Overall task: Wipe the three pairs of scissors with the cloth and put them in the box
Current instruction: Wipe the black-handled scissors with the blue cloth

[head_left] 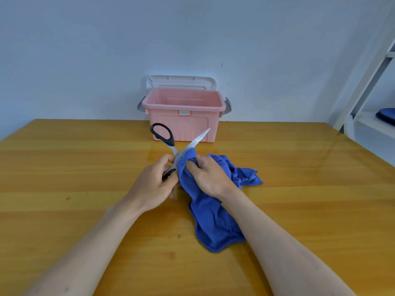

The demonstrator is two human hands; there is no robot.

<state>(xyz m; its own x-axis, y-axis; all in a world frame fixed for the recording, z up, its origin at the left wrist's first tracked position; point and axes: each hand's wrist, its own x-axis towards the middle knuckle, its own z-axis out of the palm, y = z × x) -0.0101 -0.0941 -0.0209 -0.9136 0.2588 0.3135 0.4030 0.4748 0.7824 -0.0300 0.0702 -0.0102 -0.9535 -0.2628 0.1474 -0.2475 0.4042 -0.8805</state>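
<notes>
A pair of scissors (168,142) with black handles is spread wide open above the wooden table (74,167). My left hand (152,184) grips its lower handle; the other handle loop points up and left. My right hand (208,175) holds the blue cloth (209,214) bunched around one blade, while the other blade sticks out bare toward the upper right. The cloth's loose end trails onto the table under my right forearm. The pink box (183,122) stands open at the table's far edge, with its white lid (181,82) leaning upright behind it. No other scissors are in view.
A white wall runs behind the table. A white shelf frame (372,82) stands at the far right, with a dark blue object (386,115) on its shelf. Grey latches hang at both ends of the box.
</notes>
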